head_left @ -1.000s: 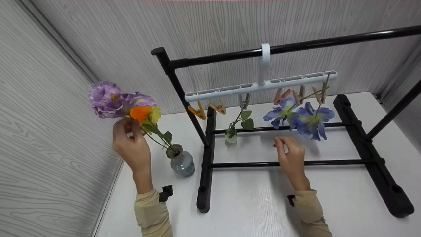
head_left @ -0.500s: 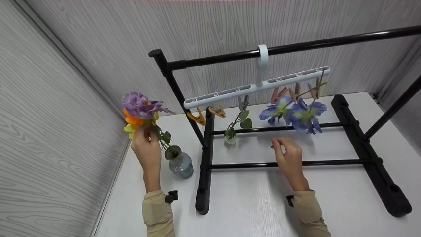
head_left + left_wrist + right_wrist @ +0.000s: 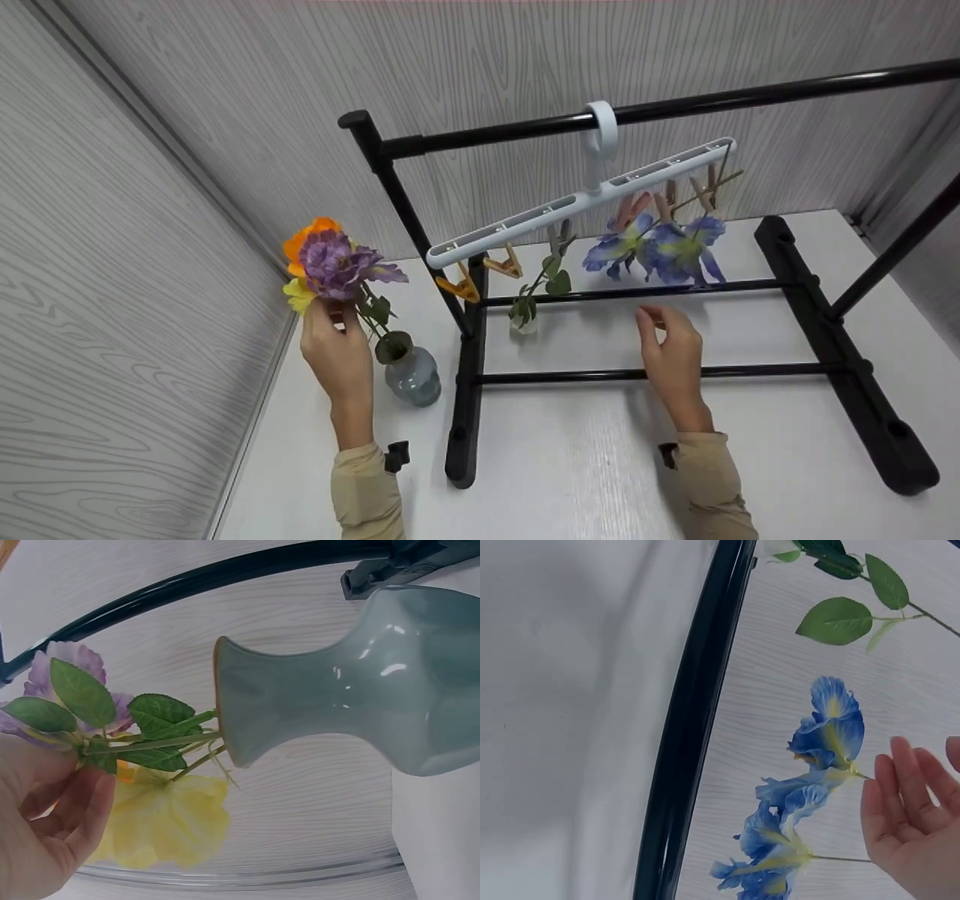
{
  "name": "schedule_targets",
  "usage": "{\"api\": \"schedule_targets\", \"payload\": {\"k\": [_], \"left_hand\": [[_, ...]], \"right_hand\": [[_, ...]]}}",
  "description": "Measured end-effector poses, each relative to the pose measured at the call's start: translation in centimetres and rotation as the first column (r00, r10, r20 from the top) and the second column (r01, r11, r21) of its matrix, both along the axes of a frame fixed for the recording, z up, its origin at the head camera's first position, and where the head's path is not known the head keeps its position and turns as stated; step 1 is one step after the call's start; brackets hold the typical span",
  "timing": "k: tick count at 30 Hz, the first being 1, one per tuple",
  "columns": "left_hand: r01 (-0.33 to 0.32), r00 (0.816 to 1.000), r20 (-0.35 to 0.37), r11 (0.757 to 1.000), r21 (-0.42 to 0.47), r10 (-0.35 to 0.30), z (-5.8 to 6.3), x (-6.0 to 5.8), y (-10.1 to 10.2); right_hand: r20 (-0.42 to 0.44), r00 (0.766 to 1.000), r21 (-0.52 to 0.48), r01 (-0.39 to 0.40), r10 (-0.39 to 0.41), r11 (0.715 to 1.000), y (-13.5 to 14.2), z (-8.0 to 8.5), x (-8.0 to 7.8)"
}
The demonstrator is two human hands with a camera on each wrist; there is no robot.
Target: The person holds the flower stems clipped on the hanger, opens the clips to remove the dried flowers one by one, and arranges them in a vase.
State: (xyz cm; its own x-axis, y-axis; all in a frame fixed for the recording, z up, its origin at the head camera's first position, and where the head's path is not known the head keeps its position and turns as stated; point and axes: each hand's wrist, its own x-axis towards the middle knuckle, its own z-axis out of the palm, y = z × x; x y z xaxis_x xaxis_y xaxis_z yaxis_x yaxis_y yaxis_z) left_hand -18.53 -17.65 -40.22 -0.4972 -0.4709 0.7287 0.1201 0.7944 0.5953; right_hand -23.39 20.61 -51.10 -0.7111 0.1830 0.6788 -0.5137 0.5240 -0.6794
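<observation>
My left hand pinches a purple artificial flower just below its bloom. In the left wrist view its leafy stem runs into the mouth of a blue-grey vase. Orange and yellow flowers show behind the purple one at the left. My right hand, fingers loosely bent and holding nothing, hovers below two blue irises that hang head-down from clothespins. Those fingers overlap the upper iris's stem in the right wrist view.
A white clip hanger hangs by its hook from a black rack. Two orange-toned clothespins on its left hold nothing. A green-leaved stem with a whitish bloom hangs near the middle. The rack's feet stand on a white table.
My left hand has brought the purple flower right, across the orange and yellow ones. The hanger has turned, its left end nearer. My right hand has shifted slightly right.
</observation>
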Motion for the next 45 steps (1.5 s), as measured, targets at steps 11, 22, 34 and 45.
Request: {"api": "schedule_targets", "payload": {"k": [11, 22, 34, 45], "left_hand": [[-0.037, 0.992, -0.124, 0.998, -0.053, 0.030, 0.3, 1.9, 2.4], [0.077, 0.979, -0.175, 0.985, -0.153, -0.103, -1.1, 3.3, 5.2], [0.200, 0.920, -0.274, 0.938, -0.282, -0.279, -2.7, 4.7, 9.5], [0.322, 0.834, -0.293, 0.844, -0.429, -0.467, -2.3, 5.2, 13.8]], "right_hand": [[0.281, 0.938, -0.328, -0.102, 0.200, 0.939, 2.0, 1.5, -3.2], [0.254, 0.885, -0.436, -0.254, 0.389, 0.863, 1.8, 4.3, -8.4], [0.235, 0.872, -0.433, -0.301, 0.429, 0.850, 0.1, 4.0, -7.9], [0.208, 0.877, -0.449, -0.308, 0.433, 0.839, -1.4, 3.1, -5.2]]}}
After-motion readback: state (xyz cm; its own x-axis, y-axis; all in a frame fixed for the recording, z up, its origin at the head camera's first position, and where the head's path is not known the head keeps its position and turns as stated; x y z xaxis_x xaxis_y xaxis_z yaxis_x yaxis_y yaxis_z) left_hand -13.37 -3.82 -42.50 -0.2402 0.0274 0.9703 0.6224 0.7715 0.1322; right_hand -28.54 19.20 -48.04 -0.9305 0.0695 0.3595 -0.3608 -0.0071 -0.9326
